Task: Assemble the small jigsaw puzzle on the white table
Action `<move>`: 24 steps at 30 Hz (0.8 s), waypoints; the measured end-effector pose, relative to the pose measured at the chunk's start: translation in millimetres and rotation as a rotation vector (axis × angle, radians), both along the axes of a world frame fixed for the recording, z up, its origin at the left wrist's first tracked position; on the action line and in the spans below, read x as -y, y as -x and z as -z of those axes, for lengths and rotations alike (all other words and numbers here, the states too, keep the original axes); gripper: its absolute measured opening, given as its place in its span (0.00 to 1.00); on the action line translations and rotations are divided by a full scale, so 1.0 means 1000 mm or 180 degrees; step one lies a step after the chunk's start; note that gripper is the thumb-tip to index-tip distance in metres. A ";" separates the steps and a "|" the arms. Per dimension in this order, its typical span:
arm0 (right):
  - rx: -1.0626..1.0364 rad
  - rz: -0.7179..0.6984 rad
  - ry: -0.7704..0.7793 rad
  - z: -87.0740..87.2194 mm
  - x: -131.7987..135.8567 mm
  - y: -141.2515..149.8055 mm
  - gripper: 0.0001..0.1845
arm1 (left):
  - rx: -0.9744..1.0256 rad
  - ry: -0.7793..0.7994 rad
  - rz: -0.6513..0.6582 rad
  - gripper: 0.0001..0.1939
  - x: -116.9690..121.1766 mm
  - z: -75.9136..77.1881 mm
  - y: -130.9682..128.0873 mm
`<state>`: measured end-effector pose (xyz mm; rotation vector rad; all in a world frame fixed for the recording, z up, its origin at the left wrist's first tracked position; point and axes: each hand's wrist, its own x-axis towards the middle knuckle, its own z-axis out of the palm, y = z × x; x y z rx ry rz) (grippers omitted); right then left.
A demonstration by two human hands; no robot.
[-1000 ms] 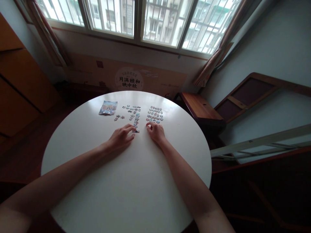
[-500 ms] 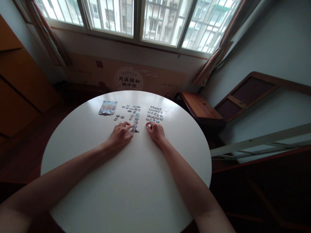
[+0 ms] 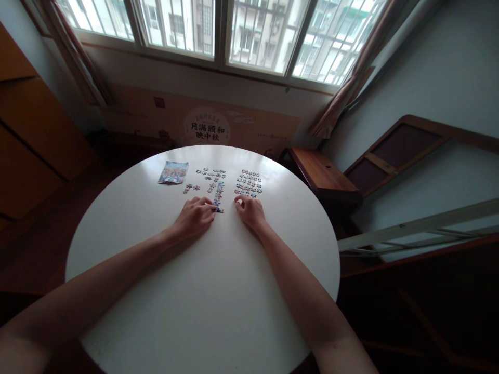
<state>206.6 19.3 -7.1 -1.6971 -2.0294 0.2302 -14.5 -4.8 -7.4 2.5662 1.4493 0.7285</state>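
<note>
A narrow strip of joined jigsaw pieces (image 3: pixel 218 194) runs away from me on the round white table, with a short foot at its near end. My left hand (image 3: pixel 196 214) rests on the table at that near end, fingers bent and the thumb and index finger closed on the strip's left edge. The fingertips hide part of it. Across a small gap to the right lies my right hand (image 3: pixel 250 210), loosely curled, thumb and index tip slightly apart, with no piece visible between them. Just beyond it, loose jigsaw pieces (image 3: pixel 248 183) lie in rows.
More loose pieces (image 3: pixel 210 174) are scattered beyond the strip, and a few (image 3: pixel 190 188) lie beyond my left hand. A printed picture packet (image 3: pixel 173 172) lies at the table's far left. The white table (image 3: pixel 210 291) has a curved edge; a wooden bench (image 3: pixel 322 171) stands beyond it at right.
My left index finger has drawn back and down, from pointing across the strip to its near left edge. My right hand and the loose pieces look unmoved.
</note>
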 end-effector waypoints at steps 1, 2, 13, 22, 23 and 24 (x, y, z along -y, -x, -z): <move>0.0003 0.0001 0.0008 0.000 0.000 0.000 0.11 | -0.0002 0.0008 0.0006 0.14 0.000 -0.001 0.000; 0.0006 0.0003 0.0017 0.000 0.000 0.000 0.11 | -0.0003 0.0016 0.0003 0.14 0.001 -0.001 0.000; -0.0019 -0.0002 0.0005 0.000 0.001 0.000 0.11 | 0.0145 -0.0062 -0.0076 0.17 -0.001 0.002 0.000; -0.0020 0.0030 0.0086 0.000 -0.001 0.000 0.11 | 0.0590 -0.0287 -0.0454 0.16 -0.018 -0.004 0.010; -0.0016 0.0033 0.0086 0.000 -0.001 0.000 0.11 | 0.0790 -0.0321 -0.0551 0.17 -0.022 -0.005 0.011; -0.0014 0.0033 0.0082 0.001 -0.001 -0.001 0.11 | 0.0991 -0.0331 -0.0654 0.18 -0.026 -0.007 0.011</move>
